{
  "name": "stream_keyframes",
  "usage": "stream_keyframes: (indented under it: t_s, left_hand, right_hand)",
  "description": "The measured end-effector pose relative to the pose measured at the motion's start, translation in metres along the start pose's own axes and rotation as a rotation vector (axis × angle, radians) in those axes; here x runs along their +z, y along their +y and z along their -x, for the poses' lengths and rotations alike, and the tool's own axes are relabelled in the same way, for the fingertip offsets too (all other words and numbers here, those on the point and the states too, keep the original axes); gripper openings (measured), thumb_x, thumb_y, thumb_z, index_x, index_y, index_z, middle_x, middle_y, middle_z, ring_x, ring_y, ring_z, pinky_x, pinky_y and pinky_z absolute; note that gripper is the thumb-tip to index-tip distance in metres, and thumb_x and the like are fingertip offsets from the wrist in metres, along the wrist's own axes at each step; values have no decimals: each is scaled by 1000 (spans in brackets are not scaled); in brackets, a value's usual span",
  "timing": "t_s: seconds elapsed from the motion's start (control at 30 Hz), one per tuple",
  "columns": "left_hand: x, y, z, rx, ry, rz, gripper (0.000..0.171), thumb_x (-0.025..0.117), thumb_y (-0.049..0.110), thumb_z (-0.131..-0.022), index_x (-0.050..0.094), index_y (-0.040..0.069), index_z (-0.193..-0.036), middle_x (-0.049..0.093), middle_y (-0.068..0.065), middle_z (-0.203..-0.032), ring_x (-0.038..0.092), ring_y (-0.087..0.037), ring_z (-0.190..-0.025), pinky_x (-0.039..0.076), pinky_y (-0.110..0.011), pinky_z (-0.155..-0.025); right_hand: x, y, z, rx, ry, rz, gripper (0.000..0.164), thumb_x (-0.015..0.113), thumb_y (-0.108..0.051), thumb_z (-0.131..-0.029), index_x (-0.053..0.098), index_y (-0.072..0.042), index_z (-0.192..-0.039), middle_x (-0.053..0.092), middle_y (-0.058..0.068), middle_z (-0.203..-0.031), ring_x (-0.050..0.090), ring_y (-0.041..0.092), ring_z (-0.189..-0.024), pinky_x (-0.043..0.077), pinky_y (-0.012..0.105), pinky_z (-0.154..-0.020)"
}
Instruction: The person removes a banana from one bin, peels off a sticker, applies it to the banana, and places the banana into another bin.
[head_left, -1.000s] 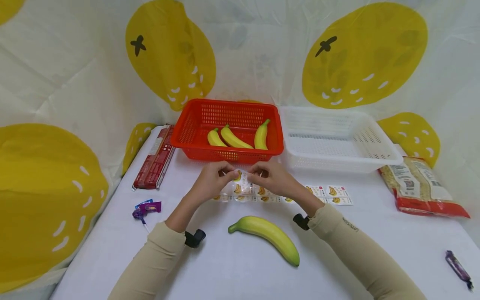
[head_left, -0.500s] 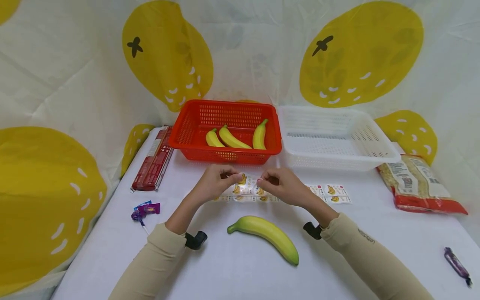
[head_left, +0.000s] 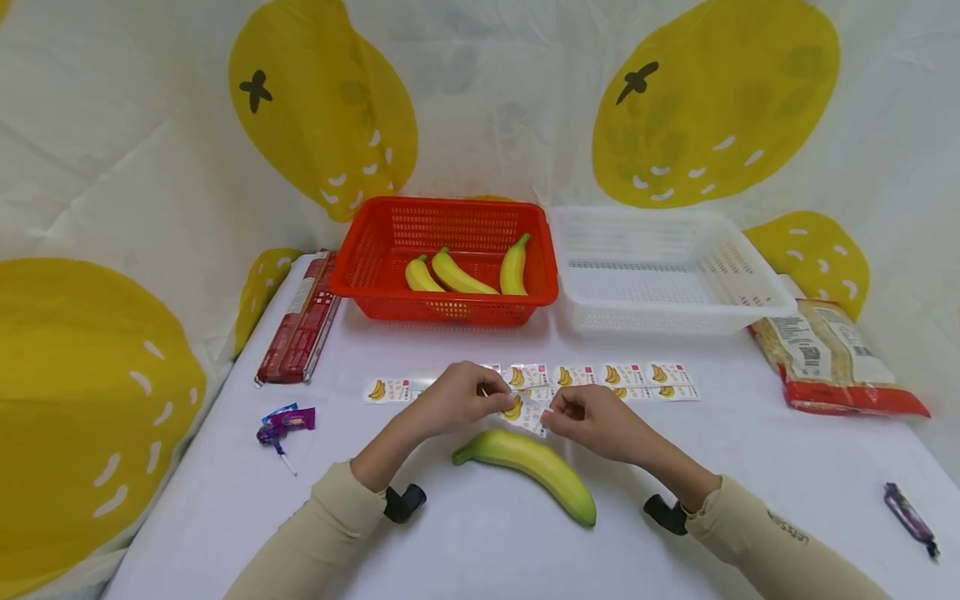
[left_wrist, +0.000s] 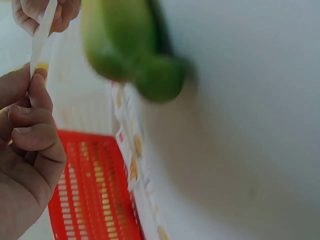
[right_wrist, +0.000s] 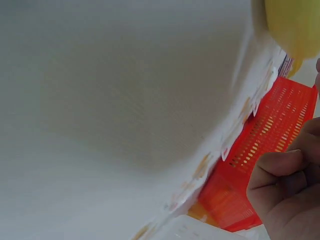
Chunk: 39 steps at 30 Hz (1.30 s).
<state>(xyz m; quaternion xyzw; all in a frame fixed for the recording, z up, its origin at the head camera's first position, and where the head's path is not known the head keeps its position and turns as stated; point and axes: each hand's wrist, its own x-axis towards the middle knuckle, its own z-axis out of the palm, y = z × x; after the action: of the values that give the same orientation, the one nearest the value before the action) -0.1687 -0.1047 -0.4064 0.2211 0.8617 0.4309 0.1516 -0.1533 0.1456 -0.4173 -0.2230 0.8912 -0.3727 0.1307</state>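
Both hands hold one small white sticker (head_left: 525, 414) printed with bananas, just above a loose banana (head_left: 528, 468). My left hand (head_left: 459, 402) pinches its left edge between thumb and forefinger. At the opposite edge, the fingertips of my right hand (head_left: 600, 423) grip the sticker. Seen edge-on in the left wrist view, the sticker (left_wrist: 42, 40) stretches between the two hands. The loose banana lies on the white cloth, its green stem (left_wrist: 160, 77) pointing left. Behind the hands, rows of banana stickers (head_left: 621, 377) lie flat. The right wrist view shows only curled fingers (right_wrist: 280, 175), the sticker hidden.
A red basket (head_left: 442, 312) with 3 bananas stands at the back, beside a white basket (head_left: 675, 317). Red packets (head_left: 300, 321) and wrapped sweets (head_left: 288, 423) lie left. On the right are a grain bag (head_left: 832, 354) and a purple wrapped sweet (head_left: 911, 510).
Both hands have come back from the sticker rows toward the loose banana, bringing the sticker along. The sheets behind them are now uncovered. My right hand has also shifted right.
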Motion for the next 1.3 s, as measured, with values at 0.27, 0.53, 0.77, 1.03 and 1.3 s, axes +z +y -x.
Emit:
stream_keyframes:
  t_s: [0.27, 0.53, 0.77, 1.03, 1.3]
  left_hand:
    - [17, 4, 7, 54, -97, -79, 9, 71, 17, -94, 73, 14, -85, 62, 8, -74, 48, -6, -68, 39, -20, -61]
    - [24, 0, 9, 91, -83, -164, 9, 71, 17, -93, 73, 13, -84, 62, 8, -73, 49, -5, -70, 40, -20, -64]
    - [29, -3, 11, 64, -37, -176, 5, 73, 15, -89, 69, 12, -92, 59, 7, -75, 51, -5, -70, 43, -21, -67]
    - [31, -8, 12, 127, -90, -199, 8, 68, 13, -94, 65, 19, -98, 56, 2, -92, 51, -13, -86, 41, -25, -74]
    - [29, -15, 12, 147, -153, -211, 15, 77, 22, -91, 70, 23, -103, 66, 1, -102, 55, -17, -102, 43, -28, -85]
  right_hand:
    - [9, -2, 25, 55, -57, -41, 23, 73, -25, -92, 63, -16, -74, 53, -9, -64, 45, 2, -59, 35, 19, -52]
    - [16, -5, 28, 40, -53, 27, 24, 75, -25, -89, 61, -21, -69, 51, -14, -60, 43, -1, -56, 35, 19, -52]
    - [19, -5, 28, 37, -43, 79, 26, 76, -25, -87, 58, -22, -68, 47, -16, -58, 42, -2, -55, 35, 18, -52]
    - [18, -6, 30, 34, -10, 112, 29, 77, -29, -86, 54, -22, -70, 47, -14, -61, 42, -1, -57, 34, 18, -54]
    - [19, -5, 31, 2, 8, 128, 31, 77, -30, -87, 54, -22, -68, 46, -16, -60, 41, -3, -57, 33, 18, -53]
